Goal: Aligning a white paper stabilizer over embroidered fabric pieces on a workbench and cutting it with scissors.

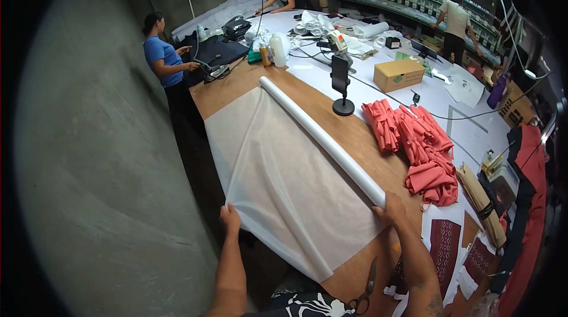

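1. While the left hand (230, 217) pinches the edge of the translucent sheet (296, 187), creases cross it rightward; the step appears to be spreading, and the next move calls for even tension.
2. Right of that hand, the white roll (322, 139) slants to the right hand (391, 210), which grips its near end.
3. Scissors (370, 284) lie below the right hand; coral fabric (427, 151) beyond could obstruct the roll.

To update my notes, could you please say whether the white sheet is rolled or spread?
Partly spread: the wrinkled sheet extends from its roll across the brown table.
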Action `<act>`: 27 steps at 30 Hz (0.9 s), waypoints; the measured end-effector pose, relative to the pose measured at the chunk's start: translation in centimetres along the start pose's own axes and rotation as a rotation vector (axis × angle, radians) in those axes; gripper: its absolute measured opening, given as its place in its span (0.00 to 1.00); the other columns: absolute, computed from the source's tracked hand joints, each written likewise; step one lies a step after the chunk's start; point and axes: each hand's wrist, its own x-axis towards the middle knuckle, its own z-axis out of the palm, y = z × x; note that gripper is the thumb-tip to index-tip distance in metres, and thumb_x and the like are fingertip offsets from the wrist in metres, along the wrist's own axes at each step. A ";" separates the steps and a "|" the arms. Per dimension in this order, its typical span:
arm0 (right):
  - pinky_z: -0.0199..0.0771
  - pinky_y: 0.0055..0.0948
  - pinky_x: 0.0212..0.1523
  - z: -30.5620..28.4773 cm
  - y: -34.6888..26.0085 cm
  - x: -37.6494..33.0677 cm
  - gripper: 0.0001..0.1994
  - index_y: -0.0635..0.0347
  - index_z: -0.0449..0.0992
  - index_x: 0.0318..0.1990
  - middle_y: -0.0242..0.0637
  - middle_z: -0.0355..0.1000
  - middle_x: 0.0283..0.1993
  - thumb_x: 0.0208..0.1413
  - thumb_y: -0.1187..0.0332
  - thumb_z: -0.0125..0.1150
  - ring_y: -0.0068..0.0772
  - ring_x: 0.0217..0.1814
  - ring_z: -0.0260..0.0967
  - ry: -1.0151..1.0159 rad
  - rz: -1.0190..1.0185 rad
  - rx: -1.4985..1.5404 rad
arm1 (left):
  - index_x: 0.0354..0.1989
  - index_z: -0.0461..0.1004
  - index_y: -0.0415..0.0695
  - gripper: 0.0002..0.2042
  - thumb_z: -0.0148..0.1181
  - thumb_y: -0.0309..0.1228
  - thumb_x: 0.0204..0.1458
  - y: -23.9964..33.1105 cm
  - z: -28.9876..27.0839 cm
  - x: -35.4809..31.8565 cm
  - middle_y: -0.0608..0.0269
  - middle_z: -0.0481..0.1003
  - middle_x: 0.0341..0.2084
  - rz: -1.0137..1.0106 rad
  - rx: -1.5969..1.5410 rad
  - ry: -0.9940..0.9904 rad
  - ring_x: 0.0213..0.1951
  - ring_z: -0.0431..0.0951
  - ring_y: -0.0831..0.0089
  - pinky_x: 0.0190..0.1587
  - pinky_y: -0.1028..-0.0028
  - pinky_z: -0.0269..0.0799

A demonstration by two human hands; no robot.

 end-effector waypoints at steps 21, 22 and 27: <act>0.69 0.46 0.52 -3.3 -0.1 -1.6 0.30 0.61 0.71 0.52 0.52 0.72 0.48 0.41 0.61 0.74 0.56 0.51 0.69 0.084 -0.021 -0.022 | 0.64 0.61 0.34 0.30 0.53 0.44 0.60 3.8 3.0 10.6 0.40 0.61 0.64 0.254 -0.044 -0.218 0.65 0.61 0.48 0.66 0.60 0.58; 0.69 0.45 0.53 -3.2 0.1 -1.6 0.31 0.61 0.70 0.54 0.51 0.72 0.49 0.41 0.61 0.74 0.55 0.52 0.69 0.054 -0.019 -0.046 | 0.64 0.60 0.33 0.31 0.53 0.45 0.60 3.9 3.9 12.1 0.40 0.59 0.65 0.270 0.066 -0.225 0.66 0.60 0.48 0.67 0.60 0.57; 0.69 0.44 0.53 -2.5 0.5 -0.5 0.31 0.60 0.71 0.54 0.53 0.72 0.48 0.41 0.59 0.74 0.54 0.53 0.70 0.023 0.016 -0.060 | 0.62 0.62 0.31 0.30 0.54 0.44 0.59 2.1 7.7 19.2 0.42 0.66 0.60 -0.160 -0.035 -0.145 0.60 0.67 0.48 0.62 0.60 0.63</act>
